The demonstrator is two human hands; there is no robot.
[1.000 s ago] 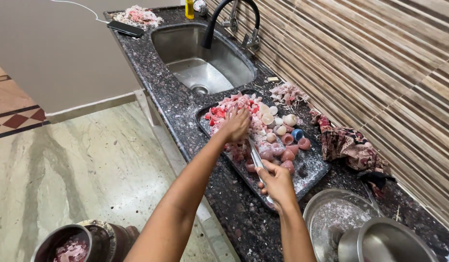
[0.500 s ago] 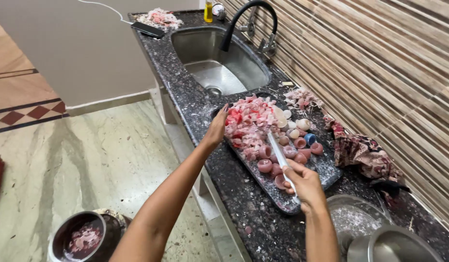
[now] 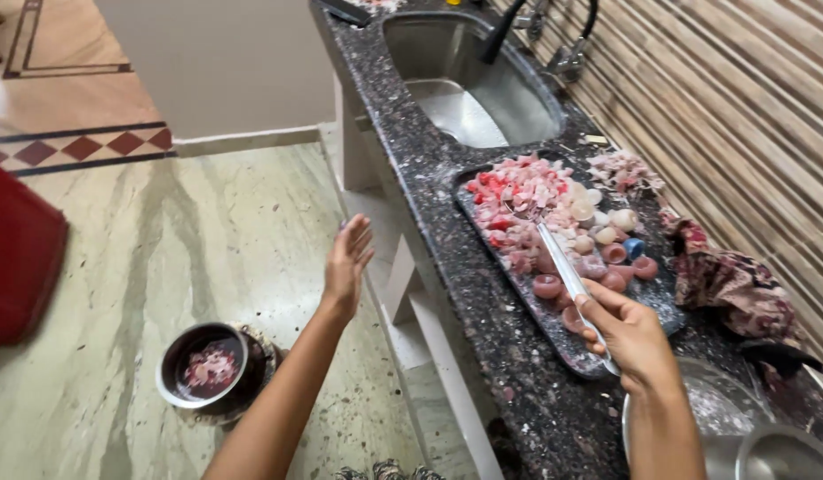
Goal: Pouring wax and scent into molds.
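Gripping one knife (image 3: 561, 260), the right hand (image 3: 634, 338) aims its blade up-left into the pink pile (image 3: 518, 200); the left hand (image 3: 347, 262) hangs open

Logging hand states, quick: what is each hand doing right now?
Left hand: open, empty, off the dark speckled stone counter.
Right hand: closed on long flat metal scraper.

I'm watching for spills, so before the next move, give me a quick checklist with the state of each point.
1. Right hand grips the metal spoon: ok.
2. Spoon tip reaches the pile of pink pieces: ok.
3. Tray lies fully on the counter: ok.
4. Left hand is open and away from the counter, over the floor: ok.
5. Bowl on the floor sits upright, pieces inside: ok.
6. Whether the left hand holds any pieces: cannot tell.
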